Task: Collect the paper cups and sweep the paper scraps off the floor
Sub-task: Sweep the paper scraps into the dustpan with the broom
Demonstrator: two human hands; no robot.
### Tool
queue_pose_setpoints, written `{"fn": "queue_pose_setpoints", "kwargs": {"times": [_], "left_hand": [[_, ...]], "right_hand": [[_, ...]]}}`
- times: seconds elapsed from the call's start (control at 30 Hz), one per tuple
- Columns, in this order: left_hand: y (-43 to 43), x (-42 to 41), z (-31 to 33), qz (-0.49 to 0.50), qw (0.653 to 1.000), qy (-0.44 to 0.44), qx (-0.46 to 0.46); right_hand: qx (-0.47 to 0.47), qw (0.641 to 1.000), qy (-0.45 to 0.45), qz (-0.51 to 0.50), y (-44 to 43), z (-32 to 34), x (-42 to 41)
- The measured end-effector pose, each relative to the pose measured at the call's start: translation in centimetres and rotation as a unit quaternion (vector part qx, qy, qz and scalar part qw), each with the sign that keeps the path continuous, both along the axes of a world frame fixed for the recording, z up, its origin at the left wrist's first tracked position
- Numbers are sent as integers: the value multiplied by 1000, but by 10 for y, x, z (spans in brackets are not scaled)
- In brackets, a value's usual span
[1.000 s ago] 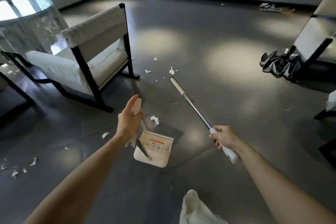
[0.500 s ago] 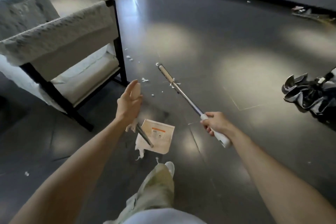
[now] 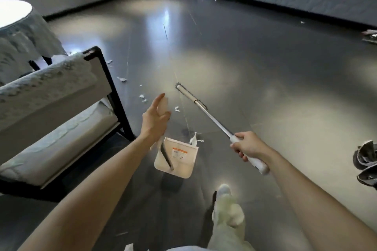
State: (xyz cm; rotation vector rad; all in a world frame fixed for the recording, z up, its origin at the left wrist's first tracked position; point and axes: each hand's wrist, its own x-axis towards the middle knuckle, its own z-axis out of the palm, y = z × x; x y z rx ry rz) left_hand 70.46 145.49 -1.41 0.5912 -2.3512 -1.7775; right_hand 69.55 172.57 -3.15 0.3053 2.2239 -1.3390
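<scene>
Dustpan (image 3: 183, 167) carried forward, orange label unreadable, handle loosely held in left hand (image 3: 156, 122); right hand (image 3: 248, 145) grips broom (image 3: 212, 118); armchair (image 3: 51, 91) crowds left, open floor (image 3: 265, 67) right.

Dustpan (image 3: 179, 159) located directly below my left hand (image 3: 156, 120), ahead of my foot (image 3: 224, 191). Broom (image 3: 204, 108) runs from my right hand (image 3: 247, 146) forward and leftward, its head beyond the dustpan. Paper scraps (image 3: 142, 98) lie on the floor (image 3: 265, 67) between broom head and armchair (image 3: 61, 108) at left. Table (image 3: 14, 12) stands behind the armchair.
</scene>
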Motion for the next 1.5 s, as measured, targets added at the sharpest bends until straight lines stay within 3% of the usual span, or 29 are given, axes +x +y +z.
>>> {"fn": "queue_pose_setpoints", "kwargs": {"times": [0.4,0.67,0.9,1.23,1.37,1.5], "left_hand": [[19,-322,15,138,990,11,-15],[-13,-548,-16,158,987,11,-21],[-77,-725,4,215,975,15,-51],[-217,-962,-10,297,949,-16,-103],[-292,-1061,0,367,926,-41,-76],[-347,-1100,10,422,904,-23,-69]], "right_hand": [[27,989,19,141,13,31,-385],[17,983,7,185,-48,-11,-626],[30,974,11,223,-114,8,-846],[35,943,27,329,-280,-5,-1143],[37,915,18,400,-375,8,-1268],[43,896,35,441,-460,21,-1329]]}}
